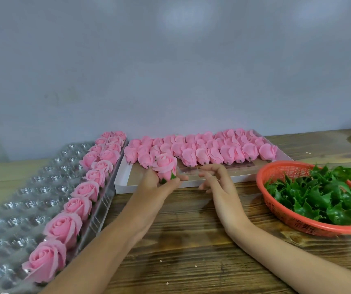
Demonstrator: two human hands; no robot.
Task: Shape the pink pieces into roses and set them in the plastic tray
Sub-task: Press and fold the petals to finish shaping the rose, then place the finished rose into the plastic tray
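Observation:
My left hand (159, 183) grips a pink rose (165, 164) by its green base, held upright over the front of the white box (123, 185). My right hand (214, 177) hovers just right of it, fingers loosely spread and holding nothing. Behind them, several unshaped pink pieces (202, 149) lie in rows inside the box. On the left, the clear plastic tray (21, 187) holds several finished roses (83, 189) along its right-hand columns; its other cups hold nothing.
A red plastic basket (293, 221) with several green leaf calyxes (318, 192) sits at the right on the wooden table (191, 240). A grey wall stands close behind the box and tray.

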